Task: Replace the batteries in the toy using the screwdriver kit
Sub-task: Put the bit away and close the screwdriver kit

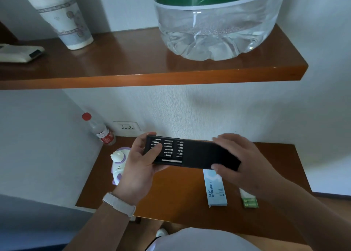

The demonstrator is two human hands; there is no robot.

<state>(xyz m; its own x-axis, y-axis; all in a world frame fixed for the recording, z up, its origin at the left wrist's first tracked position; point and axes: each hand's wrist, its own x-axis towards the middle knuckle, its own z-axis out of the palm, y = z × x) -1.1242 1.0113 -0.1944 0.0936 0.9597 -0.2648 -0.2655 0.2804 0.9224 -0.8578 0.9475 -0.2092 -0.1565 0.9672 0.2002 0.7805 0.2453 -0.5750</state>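
I hold the black screwdriver kit (191, 153) above the lower wooden shelf (180, 190). Its inner tray is slid partly out to the left, showing rows of silver bits and a driver. My left hand (138, 167) grips the tray end, thumb resting on the bits. My right hand (239, 159) grips the black sleeve at the other end. The white and purple toy (118, 164) lies on the shelf behind my left hand, partly hidden. A pack of green batteries (249, 200) lies at the right under my right forearm.
A pale blue box (215, 190) lies on the lower shelf beside the batteries. A small red-capped bottle (101, 131) stands by a wall socket (127, 126). The upper shelf (152, 74) carries a big water jug (214, 26), a paper cup (64, 19) and a white device (19, 53).
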